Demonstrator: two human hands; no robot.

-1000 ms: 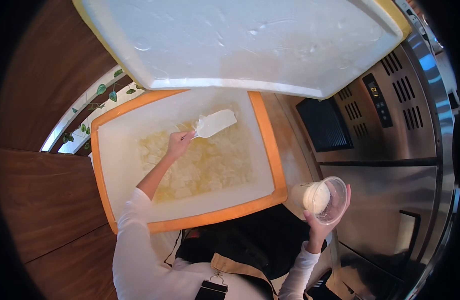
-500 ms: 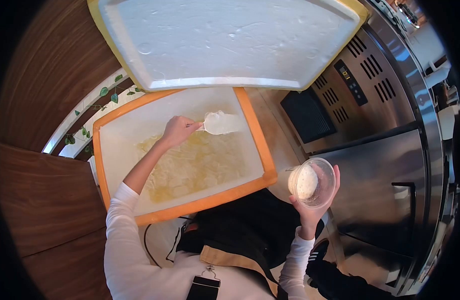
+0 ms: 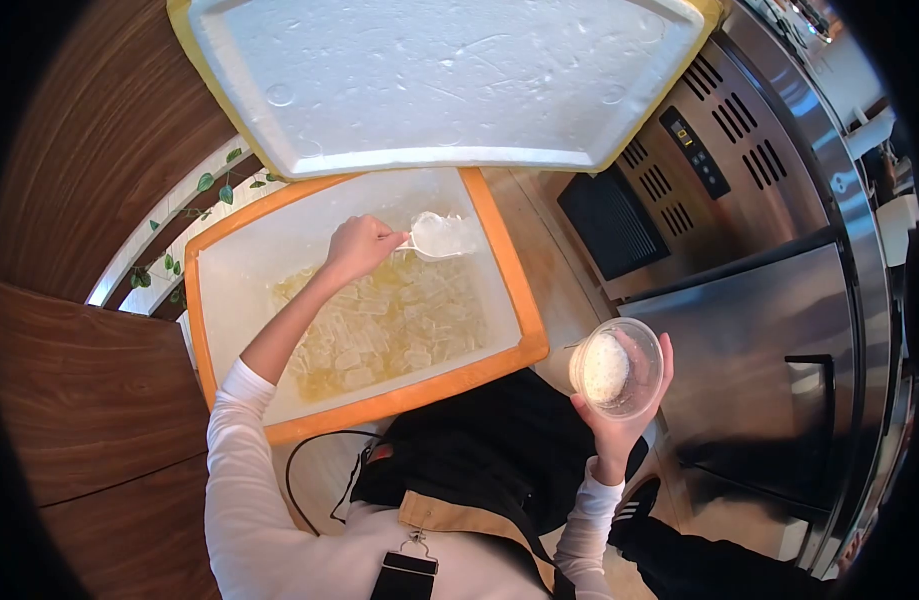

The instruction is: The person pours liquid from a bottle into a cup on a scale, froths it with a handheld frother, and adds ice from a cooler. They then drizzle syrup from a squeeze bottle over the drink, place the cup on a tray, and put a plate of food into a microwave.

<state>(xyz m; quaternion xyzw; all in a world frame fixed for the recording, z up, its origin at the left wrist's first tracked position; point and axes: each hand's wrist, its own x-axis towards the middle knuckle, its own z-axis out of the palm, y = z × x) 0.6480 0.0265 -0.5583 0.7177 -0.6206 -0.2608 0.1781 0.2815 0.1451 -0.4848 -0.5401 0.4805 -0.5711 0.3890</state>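
Observation:
My left hand (image 3: pixel 359 248) is closed round the handle of a clear-white ice scoop (image 3: pixel 439 236). The scoop hangs over the far right part of an orange-rimmed foam box (image 3: pixel 524 300). Pale ice pieces (image 3: pixel 379 335) cover the bottom of that box, below my left forearm. Whether ice lies in the scoop is hard to make out. My right hand (image 3: pixel 619 425) grips a clear plastic cup (image 3: pixel 641 388) to the right of the box. Inside the cup, a whitish, speckled content (image 3: pixel 605 368) shows.
A white foam lid (image 3: pixel 429 80) with a yellowish edge stands tilted behind the box. Wooden panels (image 3: pixel 89 390) rise on the left, beside a leafy vine (image 3: pixel 207 183). On the right is a steel appliance (image 3: pixel 759 330) with vents and a display. A cable (image 3: pixel 291 480) lies near my lap.
The scoop has risen or shifted only slightly, staying over the box's far right. The ice looks sharper now. The cup remains in my right hand in nearly the same place.

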